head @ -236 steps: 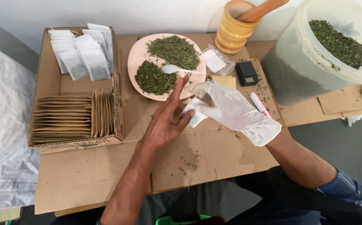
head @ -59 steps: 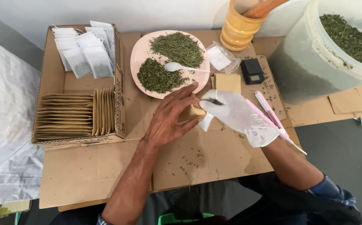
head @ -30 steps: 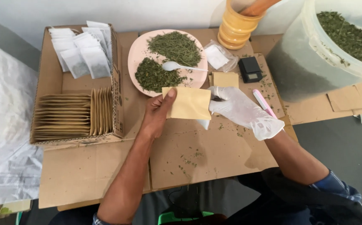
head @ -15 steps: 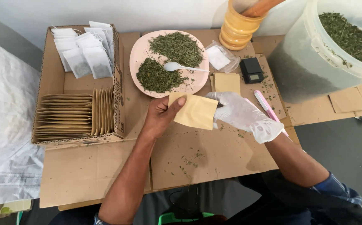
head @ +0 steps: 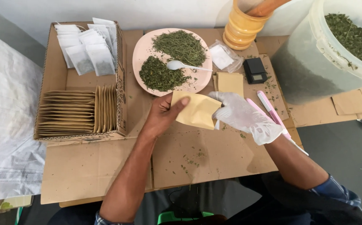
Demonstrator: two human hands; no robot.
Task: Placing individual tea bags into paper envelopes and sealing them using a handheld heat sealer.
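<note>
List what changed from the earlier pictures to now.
The tan envelope was taken up in the left hand and tilted; the gloved right hand now grips its right edge. The plate, spoon, scale and box stayed put.

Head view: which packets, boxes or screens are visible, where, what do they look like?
Paper envelope: tan, flat, held between left hand and gloved right hand.
Cardboard box: left, brown, open.
Tea bags: white, box's far end.
Envelope stack: tan, box's near end.
Pocket scale: black, small grey screen, beside plate.
</note>
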